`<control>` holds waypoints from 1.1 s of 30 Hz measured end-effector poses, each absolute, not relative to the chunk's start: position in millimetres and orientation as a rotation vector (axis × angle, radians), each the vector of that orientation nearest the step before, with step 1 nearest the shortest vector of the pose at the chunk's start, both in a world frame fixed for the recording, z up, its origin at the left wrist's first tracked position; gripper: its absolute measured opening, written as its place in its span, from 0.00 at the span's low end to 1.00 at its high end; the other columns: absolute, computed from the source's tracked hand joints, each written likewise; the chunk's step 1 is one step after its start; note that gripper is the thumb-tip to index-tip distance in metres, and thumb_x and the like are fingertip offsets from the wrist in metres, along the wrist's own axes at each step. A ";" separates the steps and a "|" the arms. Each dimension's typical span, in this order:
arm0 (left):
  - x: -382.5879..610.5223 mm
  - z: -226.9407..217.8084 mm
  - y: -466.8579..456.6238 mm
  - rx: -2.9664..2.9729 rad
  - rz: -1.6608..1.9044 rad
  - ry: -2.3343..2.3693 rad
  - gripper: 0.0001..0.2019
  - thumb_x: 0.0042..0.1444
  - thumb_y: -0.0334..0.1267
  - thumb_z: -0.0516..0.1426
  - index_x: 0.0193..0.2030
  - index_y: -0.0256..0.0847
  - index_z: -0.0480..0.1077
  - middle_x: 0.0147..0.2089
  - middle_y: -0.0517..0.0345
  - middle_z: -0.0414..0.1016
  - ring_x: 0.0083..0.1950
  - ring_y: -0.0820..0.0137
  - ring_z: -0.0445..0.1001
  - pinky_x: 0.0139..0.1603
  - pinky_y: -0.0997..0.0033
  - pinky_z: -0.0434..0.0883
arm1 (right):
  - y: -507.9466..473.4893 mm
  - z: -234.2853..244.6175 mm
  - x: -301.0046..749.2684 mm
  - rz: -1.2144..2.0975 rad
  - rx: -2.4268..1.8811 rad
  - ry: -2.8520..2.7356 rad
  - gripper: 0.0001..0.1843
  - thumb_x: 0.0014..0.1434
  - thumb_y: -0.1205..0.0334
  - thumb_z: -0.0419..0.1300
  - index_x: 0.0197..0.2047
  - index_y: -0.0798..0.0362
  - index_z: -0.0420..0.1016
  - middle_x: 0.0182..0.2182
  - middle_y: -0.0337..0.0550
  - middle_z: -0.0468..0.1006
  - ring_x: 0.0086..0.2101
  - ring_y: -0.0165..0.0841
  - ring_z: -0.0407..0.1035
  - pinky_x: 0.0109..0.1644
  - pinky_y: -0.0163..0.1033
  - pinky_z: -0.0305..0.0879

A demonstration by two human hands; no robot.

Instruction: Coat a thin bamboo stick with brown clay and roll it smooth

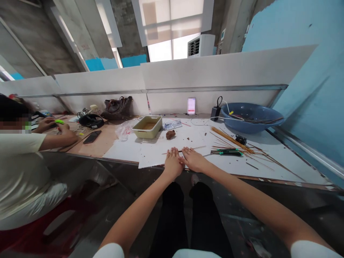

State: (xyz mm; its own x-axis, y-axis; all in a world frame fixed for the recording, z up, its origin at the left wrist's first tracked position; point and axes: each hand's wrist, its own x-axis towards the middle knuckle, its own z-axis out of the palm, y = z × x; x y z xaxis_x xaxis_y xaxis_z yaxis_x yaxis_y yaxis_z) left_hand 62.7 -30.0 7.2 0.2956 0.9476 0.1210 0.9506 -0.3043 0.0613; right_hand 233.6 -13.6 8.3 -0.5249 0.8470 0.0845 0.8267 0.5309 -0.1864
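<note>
Two bare hands, the left hand (173, 165) and right hand (194, 160), lie flat, fingers (172, 154) slightly spread across a thin wooden stick (197, 147) on a white sheet (158, 147); pressing hard could snap it.

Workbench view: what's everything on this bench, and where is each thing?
White paper: several sheets, white, covering the bench's right side
Blue basin: one, blue, back right
Wooden sticks: many, tan, lying right of the hands
Thin stick: one, tan, beneath the hands
Green-gripped tool: one, black and green, among the sticks
Tray: one, cream, back centre
Lump: one, brown, near the tray
Upright phone: one, screen blurred, at the back
Handbag: one, dark, back left
Co-worker: one person, pale top, far left
Left hand: flat on the paper
Right hand: flat on the paper
</note>
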 end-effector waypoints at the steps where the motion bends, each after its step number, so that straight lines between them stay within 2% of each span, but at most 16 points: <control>1: 61.7 5.5 -36.9 -2.513 -0.243 -1.802 0.37 0.71 0.39 0.49 0.83 0.22 0.55 0.86 0.33 0.51 0.88 0.51 0.48 0.87 0.48 0.46 | -18.7 8.5 236.7 0.175 -1.418 -2.606 0.44 0.82 0.39 0.40 0.80 0.70 0.61 0.78 0.72 0.61 0.78 0.53 0.54 0.82 0.59 0.51; 4: 64.2 3.7 -53.2 -2.516 -0.354 -1.681 0.37 0.70 0.37 0.50 0.83 0.23 0.54 0.87 0.36 0.47 0.89 0.52 0.44 0.87 0.48 0.47 | -20.7 14.7 248.6 0.147 -1.368 -2.605 0.40 0.82 0.42 0.43 0.79 0.65 0.64 0.77 0.67 0.66 0.76 0.49 0.60 0.80 0.55 0.55; 6: 69.7 4.0 -58.8 -2.520 -0.354 -1.683 0.34 0.73 0.38 0.47 0.83 0.23 0.56 0.85 0.35 0.53 0.87 0.53 0.50 0.87 0.48 0.49 | -12.3 22.2 257.9 0.120 -1.371 -2.582 0.34 0.82 0.47 0.47 0.77 0.62 0.69 0.74 0.64 0.70 0.74 0.48 0.65 0.78 0.52 0.58; 8: 75.3 4.1 -60.8 -2.521 -0.298 -1.749 0.33 0.76 0.39 0.44 0.82 0.21 0.57 0.82 0.32 0.60 0.85 0.53 0.56 0.86 0.50 0.51 | -2.1 28.9 267.1 0.090 -1.406 -2.550 0.27 0.81 0.53 0.51 0.71 0.60 0.76 0.71 0.64 0.75 0.70 0.50 0.70 0.76 0.53 0.62; 10: 78.5 3.7 -60.5 -2.522 -0.254 -1.794 0.34 0.77 0.41 0.43 0.82 0.19 0.56 0.82 0.30 0.60 0.85 0.52 0.58 0.86 0.51 0.50 | 4.9 32.3 274.7 0.074 -1.440 -2.528 0.20 0.78 0.59 0.55 0.62 0.58 0.82 0.66 0.64 0.79 0.65 0.50 0.74 0.72 0.52 0.65; 12: 78.8 3.5 -58.7 -2.524 -0.253 -1.806 0.34 0.77 0.41 0.43 0.82 0.19 0.55 0.83 0.30 0.58 0.86 0.52 0.56 0.87 0.51 0.49 | 6.9 31.9 279.4 0.076 -1.458 -2.517 0.15 0.76 0.63 0.57 0.56 0.56 0.84 0.60 0.60 0.84 0.60 0.47 0.77 0.68 0.49 0.68; 14: 77.2 4.3 -55.1 -2.524 -0.268 -1.811 0.34 0.77 0.41 0.43 0.82 0.20 0.55 0.83 0.31 0.58 0.86 0.53 0.56 0.87 0.50 0.49 | 5.5 29.3 281.2 0.079 -1.477 -2.496 0.14 0.75 0.65 0.58 0.54 0.55 0.84 0.55 0.57 0.85 0.56 0.45 0.78 0.64 0.46 0.70; 17: 73.8 8.3 -45.2 -2.533 -0.265 -1.819 0.34 0.77 0.40 0.43 0.83 0.22 0.56 0.84 0.33 0.57 0.86 0.54 0.55 0.87 0.50 0.49 | 2.9 25.7 279.5 0.065 -1.524 -2.442 0.16 0.76 0.63 0.55 0.57 0.56 0.83 0.53 0.58 0.85 0.56 0.46 0.77 0.64 0.48 0.69; 21: 71.5 12.7 -29.5 -2.554 -0.220 -1.850 0.33 0.77 0.40 0.43 0.83 0.23 0.57 0.84 0.34 0.56 0.86 0.54 0.54 0.87 0.50 0.48 | 1.4 24.3 267.7 0.063 -1.516 -2.419 0.23 0.80 0.58 0.49 0.65 0.58 0.80 0.61 0.62 0.83 0.62 0.48 0.75 0.70 0.51 0.67; 27: 71.4 7.6 -24.1 -2.557 -0.223 -1.820 0.35 0.73 0.38 0.48 0.84 0.28 0.55 0.84 0.35 0.56 0.87 0.51 0.51 0.87 0.45 0.47 | 0.1 11.7 231.7 0.107 -1.416 -2.526 0.35 0.83 0.48 0.42 0.77 0.64 0.68 0.75 0.67 0.69 0.76 0.49 0.61 0.80 0.55 0.54; 30: 68.8 6.9 -24.8 -2.589 -0.153 -1.799 0.36 0.73 0.38 0.49 0.85 0.30 0.54 0.85 0.37 0.53 0.88 0.51 0.50 0.87 0.46 0.45 | 1.0 3.9 222.3 0.115 -1.429 -2.550 0.39 0.83 0.44 0.41 0.80 0.67 0.63 0.77 0.71 0.64 0.78 0.52 0.56 0.81 0.60 0.52; 33: 65.2 5.5 -27.3 -2.589 -0.168 -1.782 0.35 0.73 0.38 0.48 0.85 0.30 0.54 0.85 0.37 0.55 0.87 0.52 0.51 0.87 0.45 0.46 | -1.4 -0.2 224.3 0.116 -1.432 -2.571 0.41 0.82 0.43 0.41 0.81 0.68 0.61 0.77 0.72 0.62 0.79 0.52 0.54 0.82 0.62 0.50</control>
